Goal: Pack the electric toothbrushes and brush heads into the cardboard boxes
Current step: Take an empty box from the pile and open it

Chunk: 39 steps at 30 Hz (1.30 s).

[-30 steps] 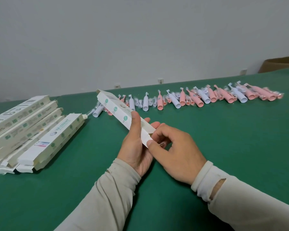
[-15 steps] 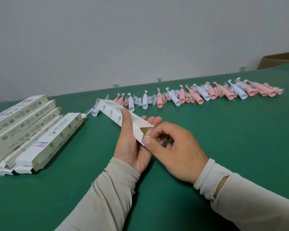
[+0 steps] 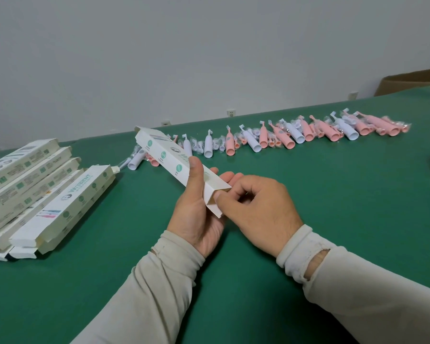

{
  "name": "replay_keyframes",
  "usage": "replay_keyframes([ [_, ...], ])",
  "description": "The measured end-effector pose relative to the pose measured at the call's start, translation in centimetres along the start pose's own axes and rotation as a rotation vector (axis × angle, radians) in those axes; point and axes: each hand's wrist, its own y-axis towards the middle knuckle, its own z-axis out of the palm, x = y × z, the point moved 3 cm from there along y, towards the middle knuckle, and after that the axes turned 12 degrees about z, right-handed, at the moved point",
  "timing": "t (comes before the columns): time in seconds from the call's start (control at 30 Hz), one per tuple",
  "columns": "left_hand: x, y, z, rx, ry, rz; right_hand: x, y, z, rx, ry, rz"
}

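A long white cardboard box (image 3: 176, 162) is gripped in the left hand (image 3: 199, 209) above the green counter (image 3: 333, 194); its near end flap is pinched by the right hand (image 3: 256, 207).

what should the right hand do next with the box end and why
Probably fold the open end flap shut and tuck it in: the left hand holds the box off the table, and the right hand pinches its near end, which gapes open.
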Motion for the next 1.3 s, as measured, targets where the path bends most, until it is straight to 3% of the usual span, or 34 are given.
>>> replay_keyframes([
  [0.17, 0.2, 0.3, -0.4, 0.045, 0.017, -0.021, 0.1, -0.1, -0.1, 0.006, 0.007, -0.024],
  [0.37, -0.6, 1.2, -1.1, 0.135, -0.049, 0.072, 0.5, -0.3, 0.2, 0.305, 0.050, -0.171],
  [0.53, -0.6, 1.4, -1.2, 0.147, -0.068, 0.087, 0.7, -0.1, -0.2, 0.151, -0.008, -0.326],
  [0.83, -0.6, 1.5, -1.3, 0.079, -0.038, 0.082, 0.5, 0.2, -0.5, 0.070, -0.030, -0.369],
  [1.03, -0.7, 1.3, -1.1, 0.112, -0.056, 0.102, 0.5, 0.2, -0.2, 0.119, -0.072, -0.391],
  [1.3, -0.8, 1.1, -0.8, 0.133, 0.008, 0.120, 0.0, 0.6, -0.3, 0.050, -0.096, -0.433],
])
